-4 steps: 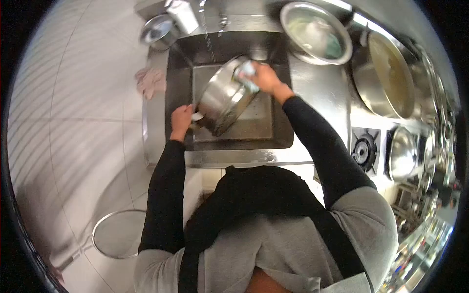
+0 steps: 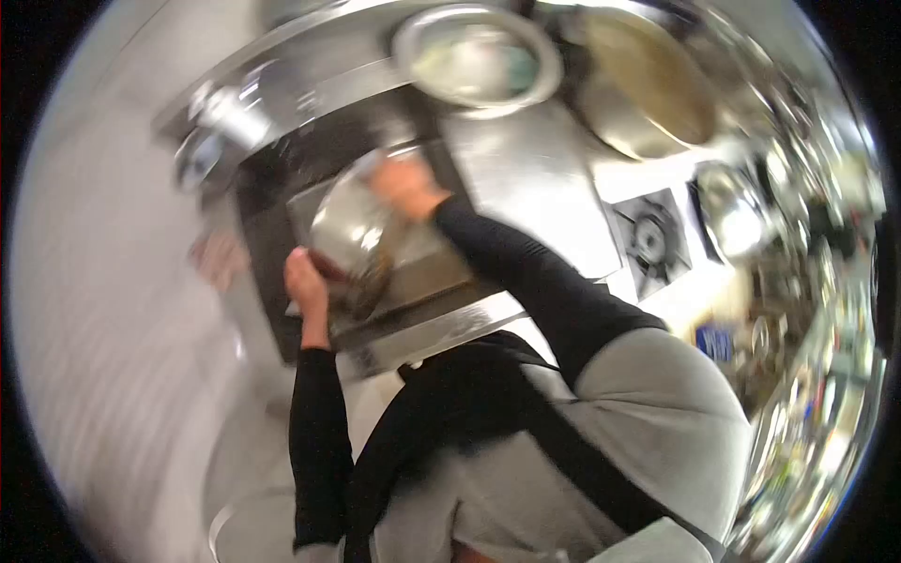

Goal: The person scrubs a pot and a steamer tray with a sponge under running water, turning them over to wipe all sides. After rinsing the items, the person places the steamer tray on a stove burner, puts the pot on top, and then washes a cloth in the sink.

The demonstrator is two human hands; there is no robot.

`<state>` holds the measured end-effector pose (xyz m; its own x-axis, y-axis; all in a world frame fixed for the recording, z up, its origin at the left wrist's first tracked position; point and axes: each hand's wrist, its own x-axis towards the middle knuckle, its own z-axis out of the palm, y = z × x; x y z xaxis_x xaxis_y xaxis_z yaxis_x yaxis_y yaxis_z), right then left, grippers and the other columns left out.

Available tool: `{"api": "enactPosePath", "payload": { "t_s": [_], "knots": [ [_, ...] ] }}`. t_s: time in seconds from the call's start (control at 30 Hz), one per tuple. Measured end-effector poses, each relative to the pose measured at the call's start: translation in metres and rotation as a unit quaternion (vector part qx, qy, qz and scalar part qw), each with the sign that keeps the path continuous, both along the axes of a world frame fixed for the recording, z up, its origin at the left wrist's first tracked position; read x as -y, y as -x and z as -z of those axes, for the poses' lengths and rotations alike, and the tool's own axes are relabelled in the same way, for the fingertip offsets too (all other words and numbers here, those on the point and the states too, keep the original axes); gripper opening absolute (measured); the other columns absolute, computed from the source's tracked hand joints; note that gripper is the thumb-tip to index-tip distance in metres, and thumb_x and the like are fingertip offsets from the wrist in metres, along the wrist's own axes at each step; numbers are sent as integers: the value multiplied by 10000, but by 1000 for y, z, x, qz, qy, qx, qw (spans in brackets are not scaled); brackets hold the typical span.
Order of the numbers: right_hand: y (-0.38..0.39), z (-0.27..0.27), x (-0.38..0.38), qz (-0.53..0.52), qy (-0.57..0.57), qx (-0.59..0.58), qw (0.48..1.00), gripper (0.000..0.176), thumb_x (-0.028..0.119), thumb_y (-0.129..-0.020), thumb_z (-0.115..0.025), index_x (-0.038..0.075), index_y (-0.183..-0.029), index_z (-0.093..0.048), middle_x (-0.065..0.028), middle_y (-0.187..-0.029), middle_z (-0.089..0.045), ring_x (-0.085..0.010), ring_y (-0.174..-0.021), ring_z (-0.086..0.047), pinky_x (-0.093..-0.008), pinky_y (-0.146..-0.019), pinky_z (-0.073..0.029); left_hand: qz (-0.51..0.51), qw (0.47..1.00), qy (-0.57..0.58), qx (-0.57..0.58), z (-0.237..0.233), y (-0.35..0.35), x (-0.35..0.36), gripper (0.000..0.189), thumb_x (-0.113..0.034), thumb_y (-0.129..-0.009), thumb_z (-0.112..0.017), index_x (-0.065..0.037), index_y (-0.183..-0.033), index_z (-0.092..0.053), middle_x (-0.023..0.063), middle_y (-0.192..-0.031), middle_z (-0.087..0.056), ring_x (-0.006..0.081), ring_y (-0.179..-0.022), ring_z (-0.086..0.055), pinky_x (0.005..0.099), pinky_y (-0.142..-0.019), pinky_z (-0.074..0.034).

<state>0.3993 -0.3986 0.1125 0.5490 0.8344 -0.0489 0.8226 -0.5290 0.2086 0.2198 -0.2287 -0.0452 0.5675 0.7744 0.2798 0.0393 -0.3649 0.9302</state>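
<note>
A steel pot (image 2: 349, 220) lies tilted on its side in the dark sink (image 2: 267, 239). My left hand (image 2: 305, 284) is closed on the pot's handle at the near left. At the pot's far right, my right hand (image 2: 405, 183) presses against the metal, smeared by motion. The pale scrubbing pad that it held a moment ago is mostly hidden beneath it now. Water at the sink's far side is too blurred to make out.
A steel bowl (image 2: 479, 61) with pale contents stands behind the sink. To the right are a large stockpot (image 2: 643, 103), a gas burner (image 2: 649, 239) and a shiny pan (image 2: 737, 211). A small pot (image 2: 200, 159) and a pinkish cloth (image 2: 219, 260) lie on the left rim.
The whole view has turned and shifted, and the scene is more blurred. My right hand still works against the pot's side, and my left hand keeps its grip on the handle.
</note>
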Motion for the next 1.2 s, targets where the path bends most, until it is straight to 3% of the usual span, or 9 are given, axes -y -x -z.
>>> {"api": "enactPosePath", "payload": {
  "t_s": [0.1,0.33,0.53,0.67,0.9,1.0,1.03,1.13,1.2],
  "knots": [
    [205,19,-207,-118,-332,-228,908,307,376,-904,-578,85,-923,-674,-134,-813,-717,-292,-780,-718,-471,-657,-552,-49,969,122,-208,-144,110,-161,623,-540,-1011,-436,14,-1006,-721,174,-918,-718,321,-921,-660,420,-846,-478],
    [79,59,-118,221,-323,-264,882,379,407,-851,-602,72,-1019,-664,-177,-836,-718,-338,-779,-715,-473,-653,-555,159,919,345,-107,-73,83,-143,773,-664,-1002,-337,27,-1205,-619,94,-1093,-662,201,-971,-614,347,-889,-471],
    [166,49,-154,-81,-304,-215,925,398,420,-834,-613,99,-1053,-701,-152,-826,-727,-307,-753,-724,-481,-639,-558,126,883,428,-145,-87,100,-153,802,-692,-991,-322,21,-1279,-548,92,-1192,-621,210,-1088,-567,343,-1010,-405],
    [66,75,-113,314,-306,-271,857,388,417,-887,-597,70,-982,-742,-126,-855,-742,-268,-743,-724,-455,-688,-547,176,871,443,-120,-101,114,-146,780,-691,-993,-317,10,-1255,-535,95,-1185,-616,209,-1098,-555,335,-1026,-389],
    [205,45,-148,40,-314,-208,925,302,321,-820,-649,116,-1041,-630,-77,-840,-709,-280,-789,-695,-435,-761,-478,223,837,481,-137,-97,130,-160,759,-654,-1011,-317,14,-1325,-492,108,-1265,-602,227,-1176,-540,371,-1070,-379],
    [177,168,-157,34,-466,-187,864,179,337,-782,-669,179,-859,-705,-89,-784,-693,-275,-715,-674,-443,-798,-511,221,885,387,-136,-100,128,-144,452,-386,-992,-531,-78,-1324,-525,72,-1003,-678,197,-853,-664,344,-753,-534],
    [123,96,-122,-27,-207,-267,941,240,370,-794,-671,140,-799,-740,-107,-721,-679,-274,-662,-669,-410,-702,-558,228,889,362,-160,-105,130,-145,360,-381,-995,-532,-110,-1218,-607,37,-900,-673,171,-735,-649,333,-660,-523],
    [59,93,-112,268,-280,-208,898,513,553,-883,-599,86,-1065,-709,-159,-961,-739,-342,-904,-718,-467,-798,-576,238,959,136,-76,-66,140,-154,672,-560,-1000,-460,-22,-1397,-528,164,-1518,-418,227,-1379,-402,357,-1142,-287],
    [117,42,-139,238,-253,-260,901,541,545,-859,-631,59,-1095,-662,-179,-957,-727,-365,-931,-702,-504,-831,-548,191,894,362,-181,-117,121,-140,1029,-800,-919,-296,80,-1432,-440,200,-1527,-391,257,-1411,-359,370,-1164,-243]
  ]
}}
